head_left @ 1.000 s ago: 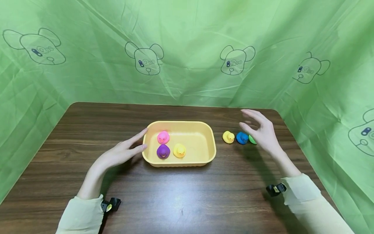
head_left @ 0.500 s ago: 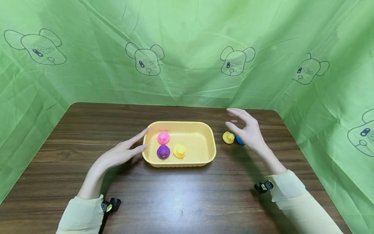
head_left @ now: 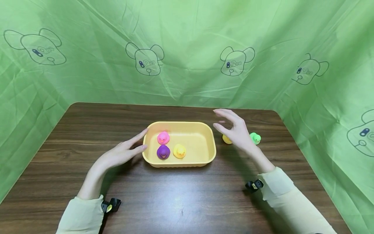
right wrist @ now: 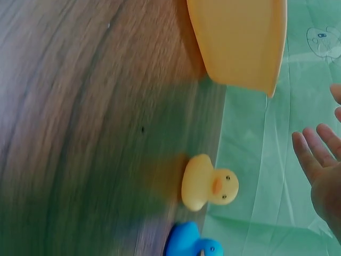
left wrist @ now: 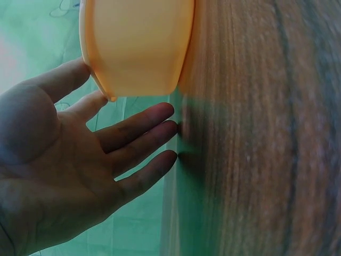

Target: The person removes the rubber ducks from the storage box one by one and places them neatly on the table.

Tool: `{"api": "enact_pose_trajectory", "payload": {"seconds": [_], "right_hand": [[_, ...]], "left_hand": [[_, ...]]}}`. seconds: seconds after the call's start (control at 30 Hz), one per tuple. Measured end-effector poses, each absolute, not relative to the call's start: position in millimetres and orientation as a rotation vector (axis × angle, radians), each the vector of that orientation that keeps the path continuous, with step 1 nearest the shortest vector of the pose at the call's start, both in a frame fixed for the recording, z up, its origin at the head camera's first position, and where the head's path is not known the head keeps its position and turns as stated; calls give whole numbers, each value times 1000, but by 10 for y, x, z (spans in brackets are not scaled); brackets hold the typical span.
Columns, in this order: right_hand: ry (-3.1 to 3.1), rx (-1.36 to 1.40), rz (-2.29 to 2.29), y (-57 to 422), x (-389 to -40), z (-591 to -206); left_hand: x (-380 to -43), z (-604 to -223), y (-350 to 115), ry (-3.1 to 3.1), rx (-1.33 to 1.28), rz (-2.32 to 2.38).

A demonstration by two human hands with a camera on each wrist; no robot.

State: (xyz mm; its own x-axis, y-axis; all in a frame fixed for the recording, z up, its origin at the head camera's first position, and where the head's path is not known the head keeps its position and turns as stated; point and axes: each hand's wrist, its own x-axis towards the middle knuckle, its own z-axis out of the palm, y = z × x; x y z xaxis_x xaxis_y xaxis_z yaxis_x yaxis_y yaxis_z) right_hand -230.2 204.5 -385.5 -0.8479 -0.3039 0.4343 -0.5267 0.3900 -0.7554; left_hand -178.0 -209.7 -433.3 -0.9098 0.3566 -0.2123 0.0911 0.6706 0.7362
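Observation:
My left hand point(head_left: 121, 152) touches the left rim of a yellow plastic basin point(head_left: 201, 159) with thumb and forefinger extended; its other fingers spread below the rim in the left wrist view. Inside the basin sit a pink rubber duck point(head_left: 163, 137), a purple rubber duck point(head_left: 163, 152) and a yellow rubber duck point(head_left: 179, 151). My right hand point(head_left: 237, 131) hovers just right of the basin, fingers loosely bent and holding nothing. Beneath it a second yellow duck point(right wrist: 197, 182) stands on the table, with a blue duck point(right wrist: 184, 241) beside it, hidden in the head view.
A green duck point(head_left: 255, 138) stands on the table to the right of my right hand. The dark wooden table point(head_left: 175, 201) is enclosed at the back and sides by a green cloth point(head_left: 187, 81). Each sleeve carries a small black camera point(head_left: 111, 205).
My right hand has moved left over the row of ducks toward the basin, uncovering the green duck and covering the blue one. The left hand and the basin have stayed put.

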Motion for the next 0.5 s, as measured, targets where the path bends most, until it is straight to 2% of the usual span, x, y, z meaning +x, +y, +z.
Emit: {"api": "enact_pose_trajectory", "payload": {"seconds": [0.5], "right_hand": [[-2415,850,1409,1840,-2461,-4171]], "left_hand": [[-1773,-4318,-2089,2558,346,1080]]}}
